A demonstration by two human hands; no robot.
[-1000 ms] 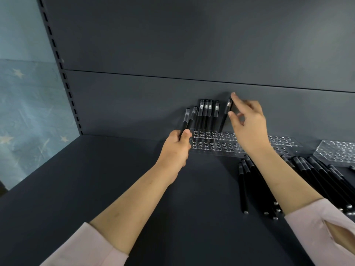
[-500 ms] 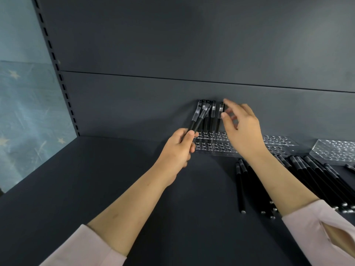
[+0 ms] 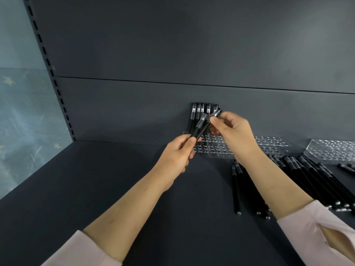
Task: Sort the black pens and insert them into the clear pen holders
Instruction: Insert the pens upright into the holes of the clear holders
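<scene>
Left hand [image 3: 178,152] grip: clamped round the lower barrels of two black pens [image 3: 200,125], held slanting above the near clear pen holder [image 3: 221,151]. Right hand [image 3: 233,132] grip: thumb and forefinger pinched on the cap end of the right-hand pen of the pair. Several standing pens [image 3: 198,114] fill the holder's back-left holes. Loose pens [image 3: 311,177] lie on the shelf [image 3: 115,189] to the right, near a second holder [image 3: 330,148].

Handling, by judgement: light, rigid, smooth plastic, liable to roll or slip. Best taken mid-barrel or near the cap, tip fed straight down into a hole.
</scene>
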